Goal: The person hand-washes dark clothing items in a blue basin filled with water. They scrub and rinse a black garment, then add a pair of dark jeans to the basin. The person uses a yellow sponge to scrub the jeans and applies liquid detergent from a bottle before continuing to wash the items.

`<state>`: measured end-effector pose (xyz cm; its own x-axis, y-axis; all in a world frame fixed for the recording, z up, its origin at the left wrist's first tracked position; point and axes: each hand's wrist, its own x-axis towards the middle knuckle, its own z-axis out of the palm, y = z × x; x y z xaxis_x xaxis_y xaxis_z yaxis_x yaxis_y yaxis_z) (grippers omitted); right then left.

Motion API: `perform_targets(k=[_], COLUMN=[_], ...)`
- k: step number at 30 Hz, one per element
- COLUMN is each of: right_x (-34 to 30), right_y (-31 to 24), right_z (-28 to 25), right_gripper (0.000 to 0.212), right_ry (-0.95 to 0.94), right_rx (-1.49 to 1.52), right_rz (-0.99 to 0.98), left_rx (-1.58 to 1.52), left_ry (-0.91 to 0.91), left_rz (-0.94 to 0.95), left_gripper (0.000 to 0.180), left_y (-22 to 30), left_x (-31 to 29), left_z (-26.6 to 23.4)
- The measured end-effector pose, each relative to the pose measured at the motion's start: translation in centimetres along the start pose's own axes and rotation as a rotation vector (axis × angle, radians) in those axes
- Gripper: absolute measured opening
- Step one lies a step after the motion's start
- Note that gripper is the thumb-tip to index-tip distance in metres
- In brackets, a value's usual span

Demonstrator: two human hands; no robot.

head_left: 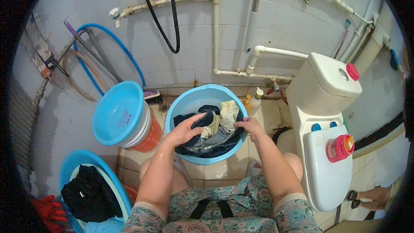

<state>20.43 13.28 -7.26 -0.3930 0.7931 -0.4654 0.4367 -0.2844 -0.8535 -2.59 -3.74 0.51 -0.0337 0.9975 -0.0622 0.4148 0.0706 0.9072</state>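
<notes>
In front of me on the tiled floor is a light blue plastic basin (211, 160) with water in it. A wet, dark navy garment (233, 141) lies bunched inside, with grey and pale yellow parts that look like lining or pockets. My left hand (185, 131) grips its left side, thumb over the cloth and the other fingers partly hidden in the folds. At the basin's right side, my right hand (250, 127) pinches the garment's edge near the pale yellow part (229, 111).
Left stands an orange bucket (148, 133) topped by a blue basin (120, 112). Nearer, a blue tub (71, 162) holds black clothing (90, 194) beside a red glove (49, 211). Behind my basin are pump bottles (255, 101). Right, a toilet (330, 172) carries a red jar (338, 149); another person's foot (366, 199) shows nearby.
</notes>
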Motion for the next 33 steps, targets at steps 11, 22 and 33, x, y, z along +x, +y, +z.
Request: perform_targets(k=[11,22,33], right_x=[-3.8,-7.2,-8.0], right_y=[-3.9,-6.5,-5.5], right_z=[-2.5,1.3,1.8], right_gripper=[0.028,0.039,0.035], right_ry=[0.096,0.053,0.111], right_rx=[0.116,-0.112,-1.033], right_rz=[-0.175,-0.406,-0.861], left_rx=[-0.618,0.194,0.659], left_ry=[0.211,0.08,0.039], left_rz=[-0.275,0.099,-0.23], left_gripper=[0.053,0.094,0.065], left_y=[-0.6,0.7,-3.1], left_x=[-0.5,1.0,5.4], left_z=[-3.2,4.5,9.6])
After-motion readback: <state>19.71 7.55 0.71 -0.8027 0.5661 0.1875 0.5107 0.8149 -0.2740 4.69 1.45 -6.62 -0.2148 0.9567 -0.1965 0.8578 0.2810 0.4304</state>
